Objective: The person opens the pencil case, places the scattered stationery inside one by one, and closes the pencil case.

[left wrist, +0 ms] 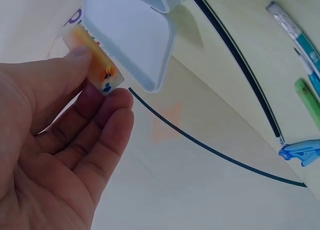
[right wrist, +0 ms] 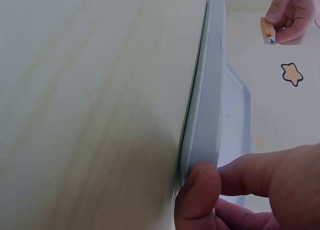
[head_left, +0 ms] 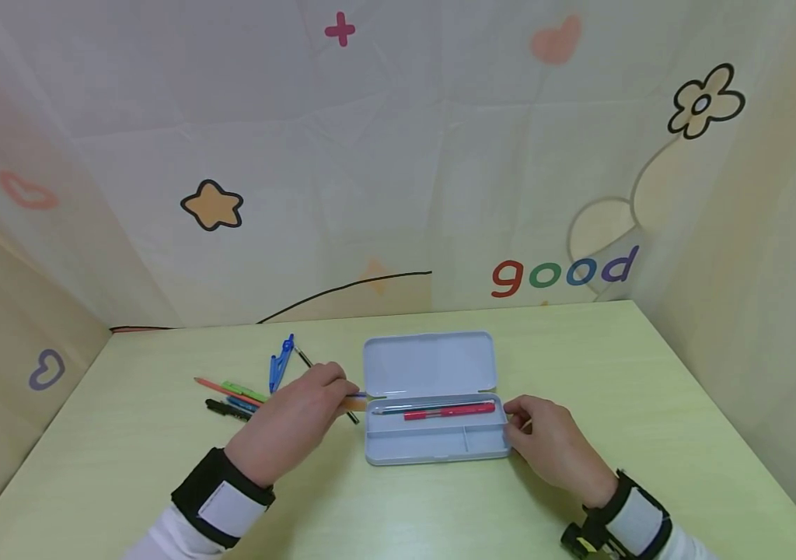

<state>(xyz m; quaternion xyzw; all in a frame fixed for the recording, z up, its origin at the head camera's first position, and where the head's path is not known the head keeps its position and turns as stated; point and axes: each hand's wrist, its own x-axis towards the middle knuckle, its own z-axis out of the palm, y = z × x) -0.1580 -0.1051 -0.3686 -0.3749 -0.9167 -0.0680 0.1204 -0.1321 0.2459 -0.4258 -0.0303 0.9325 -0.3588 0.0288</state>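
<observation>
A pale blue pencil case [head_left: 405, 449] lies open on the table, its lid [head_left: 429, 365] tipped back towards the wall. A red pen [head_left: 450, 411] and a slim clear-and-dark pen [head_left: 398, 407] lie in its rear compartment. My left hand [head_left: 296, 424] pinches a small orange-and-white eraser [left wrist: 97, 60] between thumb and fingers, just above and left of the case. At the case's right end, my right hand [head_left: 555, 443] grips the edge; the right wrist view shows the thumb [right wrist: 200, 190] against the case's front corner.
Left of the case lie a blue compass [head_left: 282, 362], a dark pencil [head_left: 303, 356] partly behind my left hand, a pink pencil [head_left: 212, 384], a green stick-like item [head_left: 239, 388] and a black pen [head_left: 225, 409]. A printed curtain [head_left: 370, 155] hangs behind the table.
</observation>
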